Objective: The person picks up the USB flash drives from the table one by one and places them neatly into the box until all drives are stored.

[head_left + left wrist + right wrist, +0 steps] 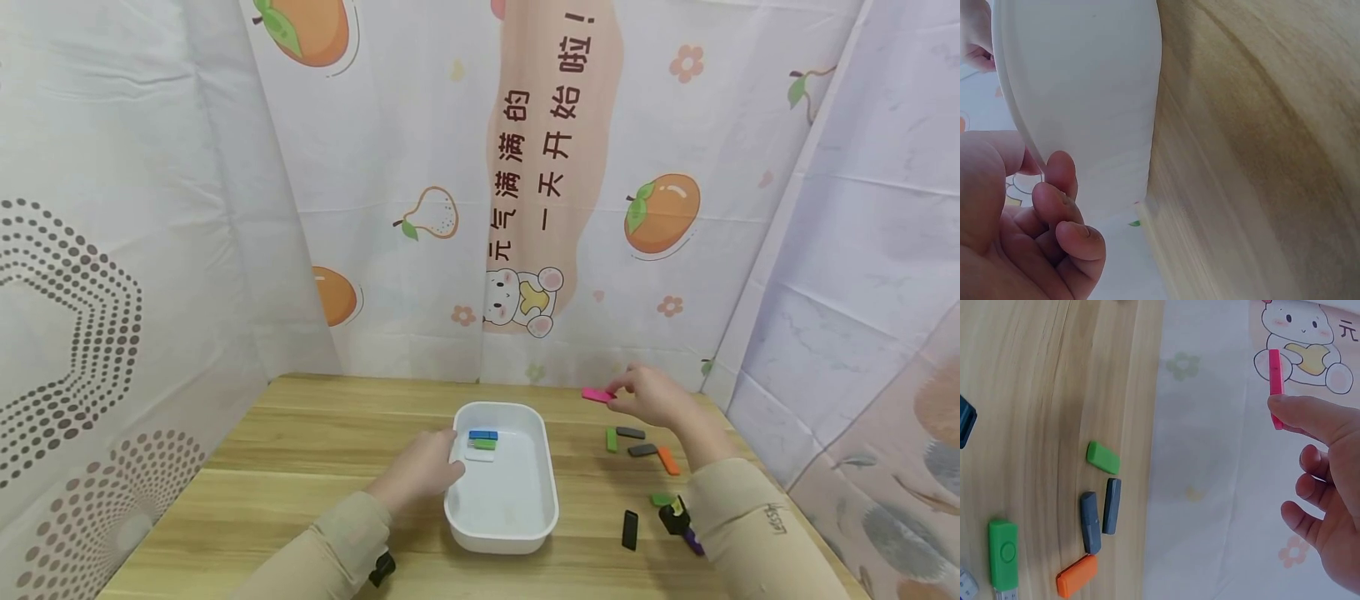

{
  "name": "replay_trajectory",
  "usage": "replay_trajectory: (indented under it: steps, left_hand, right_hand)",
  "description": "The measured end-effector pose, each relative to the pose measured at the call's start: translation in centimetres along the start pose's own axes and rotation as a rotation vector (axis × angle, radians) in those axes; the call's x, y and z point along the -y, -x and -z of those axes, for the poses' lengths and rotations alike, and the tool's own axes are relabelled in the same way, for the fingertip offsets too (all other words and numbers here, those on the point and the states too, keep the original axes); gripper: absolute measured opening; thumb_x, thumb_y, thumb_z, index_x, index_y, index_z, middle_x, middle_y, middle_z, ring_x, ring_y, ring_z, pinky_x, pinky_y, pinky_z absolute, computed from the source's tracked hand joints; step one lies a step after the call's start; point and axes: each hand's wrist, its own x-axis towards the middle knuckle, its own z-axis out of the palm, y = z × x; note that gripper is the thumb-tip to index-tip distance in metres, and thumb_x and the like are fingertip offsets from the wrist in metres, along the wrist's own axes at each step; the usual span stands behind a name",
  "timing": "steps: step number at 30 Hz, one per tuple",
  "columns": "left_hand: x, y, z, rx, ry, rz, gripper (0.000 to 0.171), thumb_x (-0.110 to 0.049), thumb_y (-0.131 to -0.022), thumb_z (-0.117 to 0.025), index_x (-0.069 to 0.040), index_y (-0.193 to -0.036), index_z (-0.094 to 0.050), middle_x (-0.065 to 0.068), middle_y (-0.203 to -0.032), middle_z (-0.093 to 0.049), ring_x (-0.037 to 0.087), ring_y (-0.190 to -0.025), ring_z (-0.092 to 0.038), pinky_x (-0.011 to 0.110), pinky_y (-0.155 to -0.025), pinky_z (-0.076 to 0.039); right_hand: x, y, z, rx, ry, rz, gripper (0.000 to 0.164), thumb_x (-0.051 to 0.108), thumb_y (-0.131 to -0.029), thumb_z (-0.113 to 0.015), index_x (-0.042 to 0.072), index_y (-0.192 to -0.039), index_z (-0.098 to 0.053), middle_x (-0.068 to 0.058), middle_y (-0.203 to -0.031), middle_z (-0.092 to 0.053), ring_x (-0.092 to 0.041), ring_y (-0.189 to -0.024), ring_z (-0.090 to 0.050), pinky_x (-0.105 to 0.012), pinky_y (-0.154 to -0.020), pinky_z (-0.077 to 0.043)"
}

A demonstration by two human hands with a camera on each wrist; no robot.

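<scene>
My right hand [654, 398] pinches a pink USB stick [596, 395] between thumb and fingers, over the far right of the table. In the right wrist view that pink stick is upright against the cloth, the other fingers loosely bent below. At the left side of a white plastic tub [555, 492], my left hand [427, 467] grips its rim with thumb and forefinger. The left wrist view has the tub's outer wall [1091, 94] beside those fingers. Inside the tub lie a blue stick [483, 435], a green one [486, 445] and a white one [480, 456].
Right of the tub, a green stick [611, 440], two dark grey ones [631, 432] and an orange one [668, 461] lie on the wooden table [337, 417]. Nearer are a black stick [630, 530], another green one [1003, 553] and a purple one [693, 543]. Printed cloth [420, 292] hangs behind.
</scene>
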Motion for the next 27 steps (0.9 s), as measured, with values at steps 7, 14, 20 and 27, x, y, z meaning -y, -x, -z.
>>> replay_trajectory:
  steps: [7, 14, 20, 27]
  left_hand:
    - [0.2, 0.1, 0.0, 0.005, 0.004, 0.002, 0.050, -0.015, -0.096, -0.063, 0.009, -0.139, -0.054, 0.010, -0.090, -0.063, 0.015, -0.055, -0.053, 0.029, -0.047, -0.044]
    - [0.2, 0.1, 0.1, -0.004, -0.026, -0.008, 0.052, -0.013, -0.096, -0.061, 0.010, -0.141, -0.052, 0.012, -0.093, -0.064, 0.014, -0.053, -0.050, 0.029, -0.045, -0.042]
    - [0.2, 0.0, 0.1, -0.008, -0.025, -0.007, 0.052, -0.013, -0.095, -0.061, 0.010, -0.141, -0.052, 0.011, -0.091, -0.064, 0.014, -0.054, -0.051, 0.029, -0.045, -0.042]
    - [0.3, 0.0, 0.0, -0.016, -0.039, -0.014, 0.049, -0.013, -0.095, -0.063, 0.010, -0.137, -0.055, 0.021, -0.120, -0.067, 0.019, -0.074, -0.058, 0.032, -0.058, -0.048]
  right_hand:
    - [1.0, -0.5, -0.1, 0.001, 0.004, -0.018, 0.020, 0.028, -0.090, -0.077, 0.015, -0.104, -0.080, -0.004, -0.096, -0.064, -0.026, -0.090, -0.062, -0.048, -0.078, -0.054]
    - [2.3, -1.2, -0.5, 0.005, 0.017, -0.024, 0.020, 0.029, -0.087, -0.080, 0.015, -0.102, -0.081, 0.002, -0.086, -0.059, -0.019, -0.080, -0.054, -0.037, -0.069, -0.048]
    - [3.7, -1.8, -0.7, 0.001, 0.001, -0.008, 0.020, 0.029, -0.087, -0.080, 0.015, -0.101, -0.082, 0.002, -0.086, -0.060, -0.019, -0.079, -0.054, -0.037, -0.069, -0.048]
    - [5.2, -2.3, -1.2, 0.011, -0.021, -0.010, 0.019, 0.029, -0.087, -0.081, 0.017, -0.101, -0.082, 0.002, -0.086, -0.060, -0.019, -0.079, -0.052, -0.035, -0.067, -0.047]
